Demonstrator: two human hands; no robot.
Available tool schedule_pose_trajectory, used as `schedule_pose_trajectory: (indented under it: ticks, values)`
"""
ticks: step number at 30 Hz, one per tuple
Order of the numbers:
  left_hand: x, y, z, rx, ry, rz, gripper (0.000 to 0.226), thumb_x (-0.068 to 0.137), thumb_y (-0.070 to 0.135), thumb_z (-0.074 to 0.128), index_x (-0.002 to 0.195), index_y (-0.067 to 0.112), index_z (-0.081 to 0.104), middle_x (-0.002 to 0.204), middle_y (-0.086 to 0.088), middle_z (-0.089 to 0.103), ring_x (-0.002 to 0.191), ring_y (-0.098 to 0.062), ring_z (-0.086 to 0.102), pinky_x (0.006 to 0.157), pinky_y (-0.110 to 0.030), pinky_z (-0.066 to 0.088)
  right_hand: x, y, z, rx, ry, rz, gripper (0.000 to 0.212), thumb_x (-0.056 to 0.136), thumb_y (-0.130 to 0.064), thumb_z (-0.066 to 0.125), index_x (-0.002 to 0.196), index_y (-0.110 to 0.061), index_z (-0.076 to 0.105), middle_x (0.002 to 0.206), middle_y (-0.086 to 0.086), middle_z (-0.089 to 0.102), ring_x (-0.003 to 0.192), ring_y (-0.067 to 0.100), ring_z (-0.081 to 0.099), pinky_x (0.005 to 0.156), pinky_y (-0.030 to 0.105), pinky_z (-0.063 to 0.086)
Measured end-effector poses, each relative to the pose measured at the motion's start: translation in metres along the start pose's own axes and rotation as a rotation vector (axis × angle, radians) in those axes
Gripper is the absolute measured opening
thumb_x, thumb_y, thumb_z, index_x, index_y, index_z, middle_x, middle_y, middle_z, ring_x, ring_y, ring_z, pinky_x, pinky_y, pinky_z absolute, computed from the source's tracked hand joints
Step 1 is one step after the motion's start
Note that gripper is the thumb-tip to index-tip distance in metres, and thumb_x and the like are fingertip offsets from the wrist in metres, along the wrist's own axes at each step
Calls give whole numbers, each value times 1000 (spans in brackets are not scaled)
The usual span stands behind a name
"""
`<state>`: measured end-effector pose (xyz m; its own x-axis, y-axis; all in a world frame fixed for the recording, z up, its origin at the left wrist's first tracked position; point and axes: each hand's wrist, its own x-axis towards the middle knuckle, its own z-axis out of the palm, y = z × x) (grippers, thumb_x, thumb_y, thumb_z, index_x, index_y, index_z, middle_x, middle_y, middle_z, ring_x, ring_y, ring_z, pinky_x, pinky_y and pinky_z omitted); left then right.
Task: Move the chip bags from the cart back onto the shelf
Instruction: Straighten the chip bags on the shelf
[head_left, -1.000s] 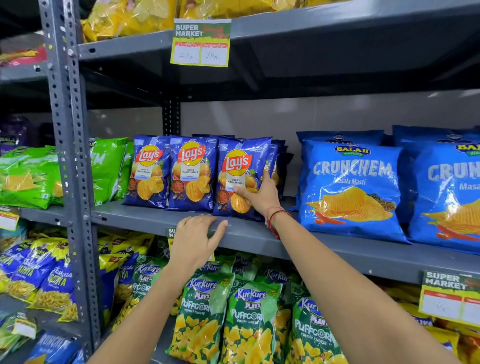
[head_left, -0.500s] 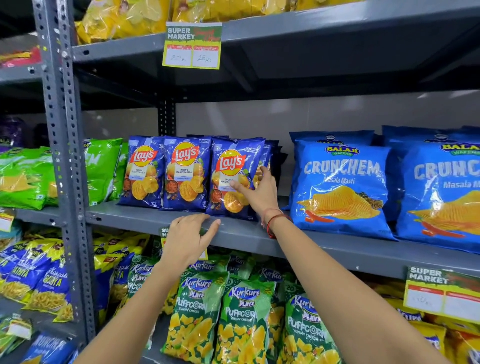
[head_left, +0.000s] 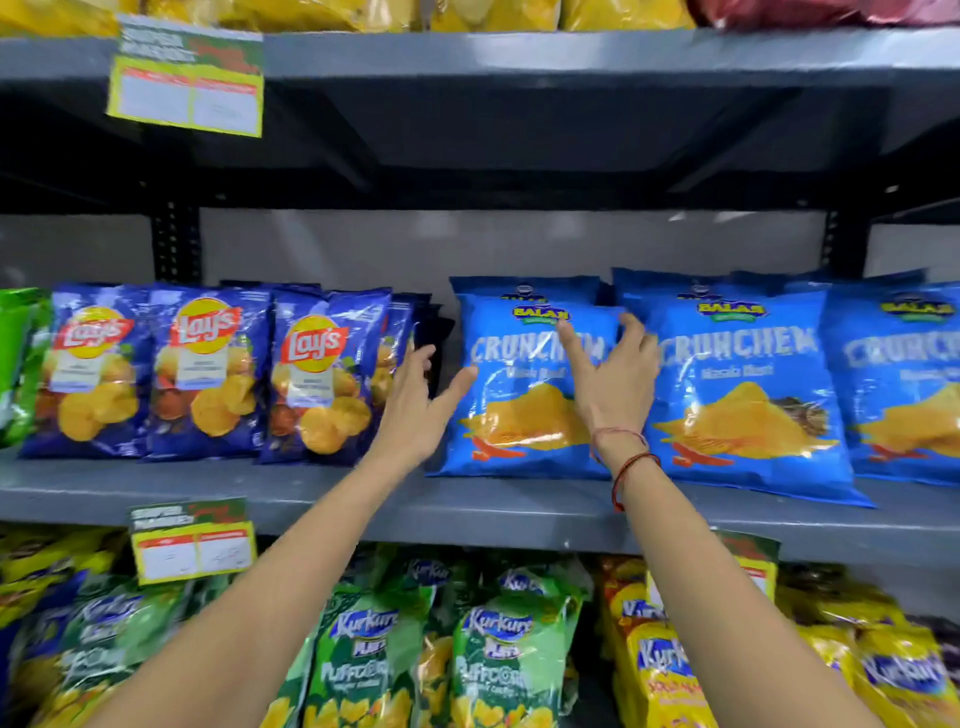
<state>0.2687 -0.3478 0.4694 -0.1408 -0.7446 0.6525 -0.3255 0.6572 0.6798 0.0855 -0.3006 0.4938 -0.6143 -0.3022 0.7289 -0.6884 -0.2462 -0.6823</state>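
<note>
Both hands are spread open, gripping nothing: the left hand (head_left: 415, 410) and right hand (head_left: 613, 379) bracket the front Crunchem bag (head_left: 519, 415) on the shelf (head_left: 311, 493), seemingly straightening it (cart unseen). Next probably means fetching another bag.

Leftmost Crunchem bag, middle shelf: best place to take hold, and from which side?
Take the leftmost Crunchem bag by its two side edges, coming straight in from the front. It stands nearly upright on the shelf, face out, puffed in the middle and flat at the seams. The left hand is open at its left edge; the right hand lies on its right side. A two-handed grip probably suits.
</note>
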Motion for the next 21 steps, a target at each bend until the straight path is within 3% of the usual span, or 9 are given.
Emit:
schedule_pose_trajectory:
  ticks: [2,4,6,8,10,13,14,18,21]
  values:
    - [20,6,18,-132,-69,-170,88,77,55,61,143,13,21,148,-13,32,131,-24,38,108,-35,31,10,13,-1,67,-189,139,90,77,-64,61,143,-9,34,142,16,43,131,34,41,103,45,37]
    - [36,9,29,-240,-155,-336,98,71,60,64,144,13,18,150,-9,31,129,-20,38,98,-28,30,18,21,1,211,-341,318,98,73,-65,65,146,-11,29,148,13,40,135,32,39,108,43,33]
    - [44,9,34,-319,-267,-461,99,66,64,66,143,14,27,141,-1,42,109,-10,48,86,-23,31,26,27,4,375,-443,496,100,74,-61,67,148,-11,24,152,10,36,138,29,37,108,40,32]
    - [48,9,37,-391,-304,-484,88,63,60,72,134,16,44,115,9,57,77,4,59,67,-12,43,32,31,8,493,-518,573,95,75,-53,71,146,-7,29,150,8,40,134,26,42,106,38,35]
    - [52,5,40,-499,-266,-449,69,60,47,79,118,16,58,93,11,68,61,5,66,46,-11,48,37,33,11,552,-514,550,84,73,-41,79,138,-5,42,142,9,51,122,22,56,101,33,46]
    - [52,2,41,-652,-166,-359,46,56,33,84,97,21,66,83,5,74,68,-9,72,47,-18,54,42,31,14,712,-485,449,47,71,-21,83,110,-10,60,115,10,69,79,9,72,60,17,57]
    - [53,1,41,-674,-130,-321,41,57,31,84,93,23,66,83,6,74,69,-10,72,48,-18,54,44,31,16,751,-490,412,46,70,-19,84,109,-9,61,111,10,72,76,10,73,57,19,57]
    - [52,-3,45,-679,-38,-223,37,66,21,81,96,23,61,88,7,72,69,-5,71,49,-15,53,44,34,21,760,-498,326,56,68,-22,84,117,-11,60,111,7,73,95,21,73,78,34,61]
    - [50,-6,53,-634,-27,-207,42,63,26,82,98,25,58,91,7,69,66,0,70,48,-12,51,41,45,24,753,-468,323,55,69,-24,84,117,-12,61,112,6,73,100,22,71,80,32,61]
